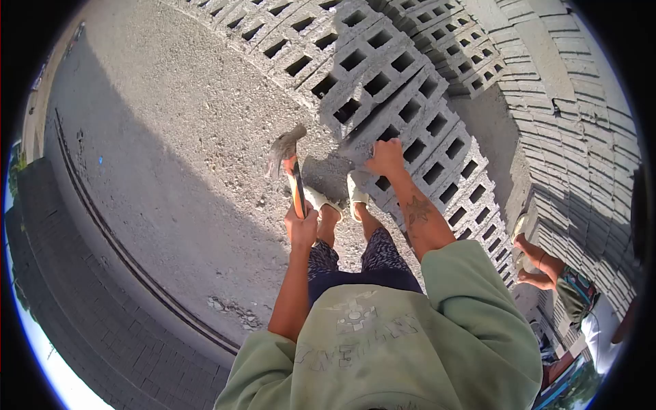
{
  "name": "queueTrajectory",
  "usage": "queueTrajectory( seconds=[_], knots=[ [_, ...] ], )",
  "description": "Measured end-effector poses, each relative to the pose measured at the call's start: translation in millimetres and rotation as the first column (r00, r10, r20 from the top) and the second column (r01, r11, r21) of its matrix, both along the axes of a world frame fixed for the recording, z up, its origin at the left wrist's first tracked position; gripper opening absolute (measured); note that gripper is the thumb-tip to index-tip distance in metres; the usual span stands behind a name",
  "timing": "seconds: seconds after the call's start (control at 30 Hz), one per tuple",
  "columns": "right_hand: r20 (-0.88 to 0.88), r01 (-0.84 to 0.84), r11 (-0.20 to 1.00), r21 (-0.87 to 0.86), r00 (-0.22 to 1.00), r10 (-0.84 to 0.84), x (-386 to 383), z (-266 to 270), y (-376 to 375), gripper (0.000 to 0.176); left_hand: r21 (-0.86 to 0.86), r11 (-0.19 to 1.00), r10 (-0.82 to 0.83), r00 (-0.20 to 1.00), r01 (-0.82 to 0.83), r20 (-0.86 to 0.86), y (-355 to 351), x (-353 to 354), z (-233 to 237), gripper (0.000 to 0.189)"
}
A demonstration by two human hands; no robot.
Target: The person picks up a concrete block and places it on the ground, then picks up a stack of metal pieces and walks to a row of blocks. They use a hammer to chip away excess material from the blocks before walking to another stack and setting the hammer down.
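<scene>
My left hand (301,227) is wrapped round the handle of a claw hammer (295,179), orange and black at the grip. The hammer's grey, dusty head points away from me, above the gravel. My right hand (386,158) rests at the near end of a grey hollow concrete block (393,126), its fingers curled over the edge by one of the openings. That block lies in a row of similar blocks (437,150), with a dark gap along its left side. The fingertips of my right hand are partly hidden.
Rows of hollow blocks (301,44) run from the top down the right side. Gravelly ground (178,89) lies left, with a long dark rail (130,253) beyond. Stacked blocks (560,123) stand far right. Another person's legs (540,263) show at lower right.
</scene>
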State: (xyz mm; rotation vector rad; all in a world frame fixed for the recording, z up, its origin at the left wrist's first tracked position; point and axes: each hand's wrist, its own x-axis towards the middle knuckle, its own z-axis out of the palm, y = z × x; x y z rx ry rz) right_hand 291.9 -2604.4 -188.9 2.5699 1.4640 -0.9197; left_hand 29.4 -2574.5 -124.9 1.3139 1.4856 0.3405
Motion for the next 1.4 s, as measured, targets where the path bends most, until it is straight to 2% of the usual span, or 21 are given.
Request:
queueTrajectory(
  seconds=[0.03,0.1,0.23,0.27,0.3,0.33,0.37,0.4,0.5,0.6,0.7,0.73,0.83,0.9,1.03,1.07,1.1,1.17,1.27,1.33,1.4],
  knots=[
    [-0.010,-0.023,1.000,0.016,1.000,0.023,5,13,-2,0.039,-0.155,0.966,0.220,0.974,-0.208,0.063,-2,-16,17,0.008],
    [-0.007,-0.071,0.997,-0.008,0.997,0.071,10,22,-2,0.041,-0.195,0.843,0.535,0.745,-0.501,0.399,16,-27,54,0.008],
    [-0.084,-0.015,1.000,0.007,0.996,0.016,13,19,1,0.046,-0.164,0.636,0.650,0.409,-0.754,0.640,27,-17,10,0.016],
    [-0.071,-0.033,0.999,-0.018,0.997,0.032,12,24,4,0.046,-0.246,0.671,0.668,0.426,-0.699,0.611,10,-7,-13,0.013],
    [-0.072,-0.007,0.999,-0.035,0.997,0.005,12,28,8,0.046,-0.198,0.730,0.665,0.611,-0.655,0.429,-27,5,-71,0.005],
    [-0.078,0.020,0.998,-0.055,0.997,-0.025,9,31,7,0.047,-0.362,0.833,0.428,0.902,-0.419,-0.060,-54,18,-111,0.009],
    [-0.074,0.014,0.997,-0.081,0.997,-0.020,3,32,-1,0.047,-0.397,0.918,-0.027,0.997,-0.001,-0.066,-75,24,-155,0.020],
    [-0.088,0.016,0.997,-0.071,0.996,-0.023,1,32,-4,0.047,-0.699,0.715,0.010,1.000,-0.026,-0.026,-56,25,-145,0.024],
    [-0.059,-0.033,0.997,-0.072,0.998,0.029,9,36,11,0.051,-0.454,0.890,-0.044,0.985,-0.038,-0.169,-55,9,-127,0.023],
    [-0.020,-0.078,0.996,-0.051,0.997,0.077,1,56,24,0.056,-0.496,0.838,0.168,0.972,-0.228,-0.163,-43,-31,-88,0.022],
    [-0.085,0.207,0.975,0.086,0.976,-0.200,-7,69,41,0.062,-0.403,0.808,0.393,0.903,-0.429,-0.174,-33,-58,-98,0.018],
    [0.047,0.079,0.971,0.227,0.995,-0.092,-10,53,52,0.064,-0.410,0.824,0.276,0.910,-0.390,-0.310,24,-39,-25,0.014],
    [0.325,-0.231,0.849,0.475,0.943,0.075,-25,-17,86,0.061,-0.289,0.936,0.209,0.978,-0.200,-0.001,60,-35,-20,0.011],
    [0.107,-0.076,0.997,-0.003,0.991,0.076,-35,-28,114,0.053,-0.102,0.995,0.028,0.940,0.007,0.340,133,15,61,0.007],
    [0.126,-0.035,0.999,0.031,0.992,0.031,-39,-41,113,0.030,0.215,0.977,-0.178,0.544,-0.004,0.820,160,106,112,0.015],
    [0.166,-0.039,0.998,0.041,0.986,0.032,-36,-44,111,0.023,0.484,0.874,-0.405,0.616,0.044,0.675,162,119,78,0.010],
    [0.168,-0.028,0.998,0.063,0.986,0.017,-31,-41,109,0.023,0.640,0.672,-0.590,0.791,0.372,0.160,166,115,28,0.010],
    [0.091,0.007,0.999,0.051,0.996,-0.011,-34,-31,104,0.016,0.313,0.531,-0.679,0.617,0.787,-0.398,177,113,-51,0.016],
    [0.062,-0.059,0.997,0.043,0.997,0.056,-25,-20,90,0.016,0.114,0.656,-0.668,0.644,0.746,-0.373,174,80,-63,0.022],
    [0.019,-0.033,0.999,-0.016,0.999,0.034,-27,-11,86,0.018,-0.006,0.889,-0.444,0.856,0.459,-0.264,146,50,-27,0.020],
    [0.033,-0.019,1.000,-0.011,0.999,0.019,-19,0,99,0.024,0.164,0.949,-0.269,0.963,0.268,-0.019,115,-1,-28,0.006]
  ],
)
